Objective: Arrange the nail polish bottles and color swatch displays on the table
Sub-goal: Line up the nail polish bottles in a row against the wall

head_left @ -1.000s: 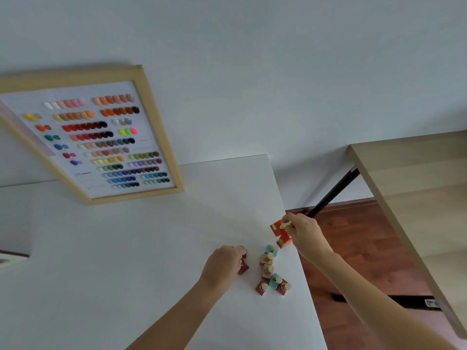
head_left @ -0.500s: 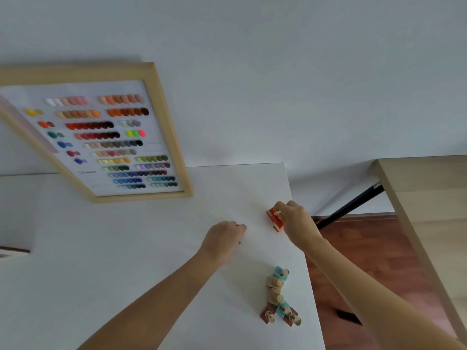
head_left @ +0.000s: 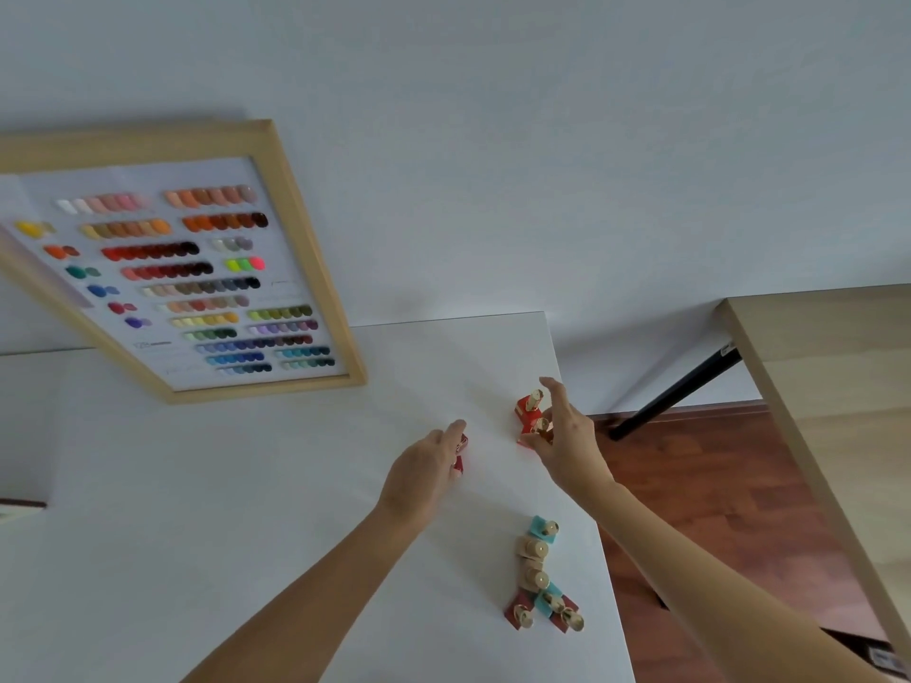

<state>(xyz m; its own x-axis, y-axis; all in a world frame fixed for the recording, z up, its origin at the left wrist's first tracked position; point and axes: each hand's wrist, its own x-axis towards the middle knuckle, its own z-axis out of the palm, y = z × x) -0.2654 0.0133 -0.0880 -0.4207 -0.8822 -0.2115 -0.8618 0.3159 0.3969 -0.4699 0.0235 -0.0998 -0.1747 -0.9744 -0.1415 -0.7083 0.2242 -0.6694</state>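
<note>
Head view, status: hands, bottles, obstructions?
Right hand open beside two red bottles standing near the table edge. Left hand curled over a dark red bottle. Six bottles clustered nearer. Nothing obstructing.

Both arms outstretched — left hand curled, right hand spread wide.

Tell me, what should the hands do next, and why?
Probably the left hand should set down its dark red bottle beside the two orange-red bottles. The right hand is open by those, and the dark red one sits apart.
</note>
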